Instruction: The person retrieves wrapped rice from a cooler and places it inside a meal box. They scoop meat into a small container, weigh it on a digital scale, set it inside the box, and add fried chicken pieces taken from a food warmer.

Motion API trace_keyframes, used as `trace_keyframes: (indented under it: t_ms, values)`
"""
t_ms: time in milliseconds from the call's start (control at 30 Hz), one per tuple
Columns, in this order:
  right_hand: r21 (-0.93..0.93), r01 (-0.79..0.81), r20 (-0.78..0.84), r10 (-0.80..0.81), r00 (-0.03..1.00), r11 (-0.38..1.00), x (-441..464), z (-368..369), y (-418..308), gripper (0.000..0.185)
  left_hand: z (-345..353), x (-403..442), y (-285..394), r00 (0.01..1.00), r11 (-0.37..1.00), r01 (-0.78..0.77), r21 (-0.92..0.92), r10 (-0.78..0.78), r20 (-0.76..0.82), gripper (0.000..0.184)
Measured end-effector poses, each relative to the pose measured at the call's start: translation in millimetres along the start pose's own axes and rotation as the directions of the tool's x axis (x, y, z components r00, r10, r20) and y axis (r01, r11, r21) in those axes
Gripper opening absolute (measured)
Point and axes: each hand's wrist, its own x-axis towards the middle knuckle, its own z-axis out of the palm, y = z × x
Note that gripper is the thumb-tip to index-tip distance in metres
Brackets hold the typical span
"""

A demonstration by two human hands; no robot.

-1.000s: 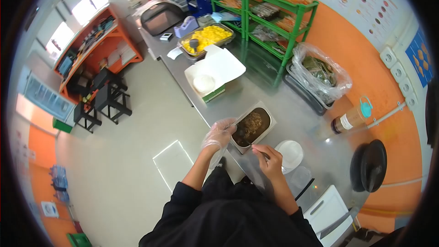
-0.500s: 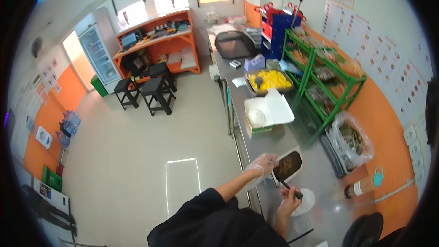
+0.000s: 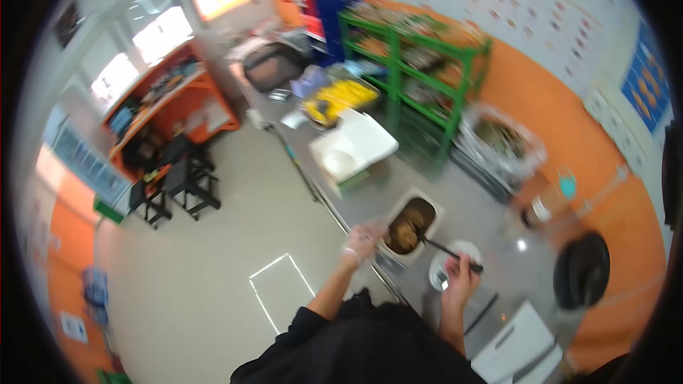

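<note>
A metal food pan [image 3: 434,203] of dark brown food stands on the steel counter. My left hand [image 3: 364,240], in a clear plastic glove, is at its left rim, fingers closed on the edge, slightly blurred. My right hand [image 3: 461,279], with no glove visible, grips the black handle of a ladle [image 3: 442,249]. The ladle's head is down in the brown food and partly hidden. Under the handle and beside my right hand sits a round white dish or lid [image 3: 437,270]. Beyond the pan stands an open takeaway box [image 3: 370,146] with a white mound inside.
Farther along the counter are a tray of yellow food [image 3: 345,99] and a green rack [image 3: 395,64]. To the right are a plastic-lined basket [image 3: 498,135], a bottle with a turquoise cap [image 3: 548,206] and a black round object [image 3: 582,270]. A white case [image 3: 516,345] lies near front right.
My view has turned and shifted, so the counter things appear farther left. The ladle's head has moved into the middle of the food, and its surface looks stirred. My left hand stays by the rim.
</note>
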Motion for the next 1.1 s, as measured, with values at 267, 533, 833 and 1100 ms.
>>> trace_keyframes:
  t_ms: [267, 533, 833, 1100]
  values:
    - [0.174, 0.05, 0.041, -0.058, 0.997, 0.983, -7, -2, -24, 0.021, 15, -13, 49, 0.995, 0.995, 0.006, -0.095, 0.004, 0.098, 0.043]
    - [0.262, 0.051, -0.066, -0.035, 0.997, 0.964, -12, -9, -41, 0.021, 31, -1, 66, 0.969, 0.988, -0.082, -0.134, 0.11, 0.221, 0.042]
    - [0.284, 0.118, -0.205, -0.06, 0.977, 0.951, -18, -25, -31, 0.02, 48, -3, 88, 0.93, 0.995, -0.091, 0.04, 0.071, 0.36, 0.035]
    - [0.287, 0.205, -0.255, -0.132, 0.958, 0.936, -27, -28, -49, 0.018, 52, 3, 89, 0.911, 0.997, -0.08, 0.024, 0.063, 0.407, 0.032]
